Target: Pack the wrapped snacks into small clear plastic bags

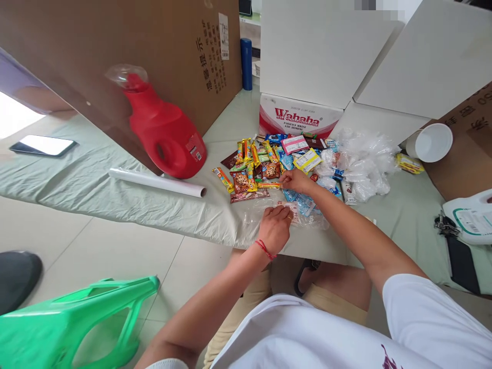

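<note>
My left hand (275, 228), with a red string on the wrist, is closed on the near edge of a clear plastic bag (253, 211) with red print, lying flat at the table's front. Just beyond it, my right hand (296, 181) pinches the end of a thin yellow-orange snack stick (269, 185). Around the fingertips lies a pile of wrapped snacks: brown cookie packets (241, 181), yellow sticks (251, 177) and a long brown wrapper (249, 196). Blue packets (305, 205) lie partly under my right wrist.
Crumpled clear bags (363, 164) sit right of the snacks, by a white cup (433, 143). A Wahaha carton (298, 117) stands behind. To the left are a red jug (169, 136), a white roll (157, 183) and a phone (43, 145). A green stool (42, 323) is on the floor.
</note>
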`<state>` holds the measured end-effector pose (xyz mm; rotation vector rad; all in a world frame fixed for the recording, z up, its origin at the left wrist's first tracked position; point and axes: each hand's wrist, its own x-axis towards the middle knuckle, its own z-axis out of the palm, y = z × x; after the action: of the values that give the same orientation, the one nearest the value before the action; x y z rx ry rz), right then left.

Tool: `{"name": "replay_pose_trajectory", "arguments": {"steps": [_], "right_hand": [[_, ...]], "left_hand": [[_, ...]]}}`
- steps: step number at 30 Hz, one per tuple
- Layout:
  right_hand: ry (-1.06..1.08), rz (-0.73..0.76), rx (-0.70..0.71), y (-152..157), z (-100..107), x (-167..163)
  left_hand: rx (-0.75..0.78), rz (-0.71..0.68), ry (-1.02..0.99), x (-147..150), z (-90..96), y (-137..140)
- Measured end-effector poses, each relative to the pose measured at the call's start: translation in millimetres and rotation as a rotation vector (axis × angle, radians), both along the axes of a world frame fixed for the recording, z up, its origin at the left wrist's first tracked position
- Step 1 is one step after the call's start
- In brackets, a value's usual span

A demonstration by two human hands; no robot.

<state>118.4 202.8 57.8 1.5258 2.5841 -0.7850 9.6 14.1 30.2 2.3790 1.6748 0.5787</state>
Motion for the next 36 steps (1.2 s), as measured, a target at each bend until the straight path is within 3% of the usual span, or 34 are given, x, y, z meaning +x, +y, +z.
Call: {"name": "replay_pose_trajectory", "arguments": {"steps": [10,17,20,24,27,30,32,34,36], "right_hand": [[0.086,-0.036,-0.072,-11.8,16.4,16.0],[0.13,0.244,0.133,-74.3,36.0,25.6],[0.231,0.327,0.153,-101.3,25.8,34.1],[0.437,0.216,0.169,-122.6,0.3,36.7],[0.495,0.169,0.23,-133.3,-16.7,32.2],[0.465,0.156,0.301,-142.3,-29.2,29.7],[0.417,0.178,0.326,-147.0,-36.1,31.7],[0.38,0.214,0.342,-150.2,-41.8,35.4],[0.378,0.237,0.351,-152.1,-45.8,38.8]], "left_hand": [[-0.011,0.013,0.015,1.1,1.5,-1.0],[0.001,0.003,-0.009,0.6,1.8,-0.1],[-0.017,0.001,-0.129,-5.2,-2.4,2.9],[-0.035,-0.057,-0.3,-23.6,-7.9,4.9],[-0.068,-0.068,-0.559,-39.8,-12.2,2.8],[-0.127,0.101,-0.886,-55.3,-18.3,1.4],[-0.132,0.331,-1.058,-66.5,-21.6,3.0],[-0.102,0.609,-1.045,-78.0,-21.9,6.9],[-0.103,0.788,-0.837,-86.5,-18.2,12.0]]}}
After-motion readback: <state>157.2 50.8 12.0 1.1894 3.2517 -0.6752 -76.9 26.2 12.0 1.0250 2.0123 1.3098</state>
